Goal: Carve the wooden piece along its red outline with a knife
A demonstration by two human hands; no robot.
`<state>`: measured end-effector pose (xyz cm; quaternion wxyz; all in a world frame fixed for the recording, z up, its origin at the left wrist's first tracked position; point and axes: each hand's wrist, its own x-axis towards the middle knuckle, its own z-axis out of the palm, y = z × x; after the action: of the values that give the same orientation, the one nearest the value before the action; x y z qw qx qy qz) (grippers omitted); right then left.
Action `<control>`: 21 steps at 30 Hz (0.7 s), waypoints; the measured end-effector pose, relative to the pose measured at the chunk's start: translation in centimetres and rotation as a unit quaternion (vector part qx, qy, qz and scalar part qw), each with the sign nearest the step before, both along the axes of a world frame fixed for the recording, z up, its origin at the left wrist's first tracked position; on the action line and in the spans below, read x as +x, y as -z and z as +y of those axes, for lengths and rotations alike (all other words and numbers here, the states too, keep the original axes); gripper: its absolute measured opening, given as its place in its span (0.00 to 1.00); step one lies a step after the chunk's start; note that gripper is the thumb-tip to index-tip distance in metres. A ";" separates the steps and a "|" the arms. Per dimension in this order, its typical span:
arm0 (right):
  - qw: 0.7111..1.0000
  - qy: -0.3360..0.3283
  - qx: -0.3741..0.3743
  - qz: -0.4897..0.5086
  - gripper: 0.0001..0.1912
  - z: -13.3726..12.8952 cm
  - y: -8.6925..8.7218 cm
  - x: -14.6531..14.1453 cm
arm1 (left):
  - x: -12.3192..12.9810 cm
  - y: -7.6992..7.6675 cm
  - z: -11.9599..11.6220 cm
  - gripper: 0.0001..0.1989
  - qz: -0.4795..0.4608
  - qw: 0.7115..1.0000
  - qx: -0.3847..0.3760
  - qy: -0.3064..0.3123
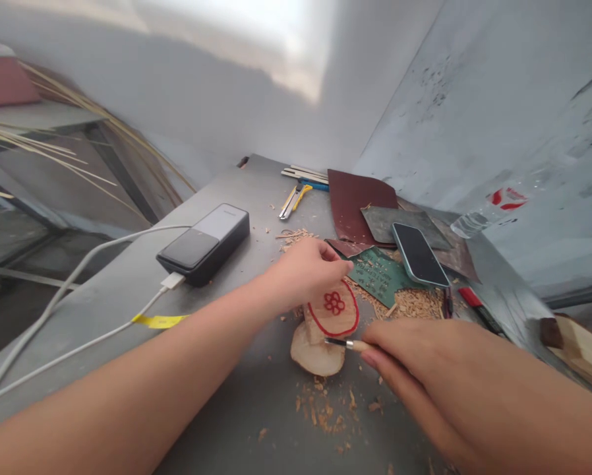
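While my left hand is curling over the upper left edge of the wooden piece with its red flower drawing, pinning it upright against the round wood slice on the tabletop, the work is sitting right between my hands. My right hand is closing around the carving tool, whose long axis is running almost level, tip pointing left and touching the piece's lower edge. Both hands are lying equally near, with shavings scattering just beyond.
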<state>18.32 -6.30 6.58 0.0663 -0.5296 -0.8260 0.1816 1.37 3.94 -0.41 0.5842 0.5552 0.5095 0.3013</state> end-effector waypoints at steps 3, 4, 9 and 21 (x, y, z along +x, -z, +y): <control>0.999 -0.022 -0.017 -0.038 0.11 -0.3 -0.6 -0.5 | -0.2 -1.0 0.1 0.06 -0.129 0.981 -0.145 -0.005; 0.998 -0.025 -0.018 -0.048 0.11 -0.3 -0.7 -0.5 | -0.3 -1.3 0.1 0.05 -0.164 0.970 -0.181 -0.006; 0.995 -0.019 0.001 -0.100 0.28 0.5 -0.2 -0.3 | -0.5 -1.9 -0.1 0.09 -0.242 0.938 -0.248 0.028; 0.977 0.106 -0.057 0.177 0.34 2.8 0.1 -0.9 | -0.9 -2.4 -0.5 0.17 -0.458 0.851 -0.221 0.128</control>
<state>17.44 -3.49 6.46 0.2005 -0.5763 -0.7286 0.3111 0.49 3.42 1.97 0.8921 0.2711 0.1613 0.3234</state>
